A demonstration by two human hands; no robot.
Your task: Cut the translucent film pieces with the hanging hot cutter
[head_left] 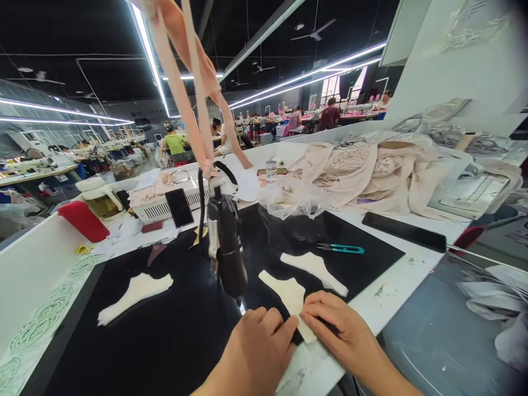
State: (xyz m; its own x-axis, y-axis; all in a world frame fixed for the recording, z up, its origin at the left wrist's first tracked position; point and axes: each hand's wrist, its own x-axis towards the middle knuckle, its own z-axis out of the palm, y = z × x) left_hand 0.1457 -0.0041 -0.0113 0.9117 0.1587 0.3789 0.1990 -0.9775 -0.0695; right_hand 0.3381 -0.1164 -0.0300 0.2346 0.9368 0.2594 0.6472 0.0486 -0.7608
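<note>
Centrally, the cream fabric piece (289,293) extends over the black mat (165,344) from between your left hand (260,342) and right hand (340,329), long axis slanting far left to near right; both hands, curled, touch its near part (whether either pinches cannot be told).

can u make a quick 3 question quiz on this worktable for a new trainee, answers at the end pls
1. True or false: the left hand and right hand are at the same cream piece.
2. What colour are the snips on the black mat? a) red b) teal c) yellow
3. How many cream pieces or stacks lie at least partly on the mat?

Key: 1. True. 2. b. 3. Three.
</note>
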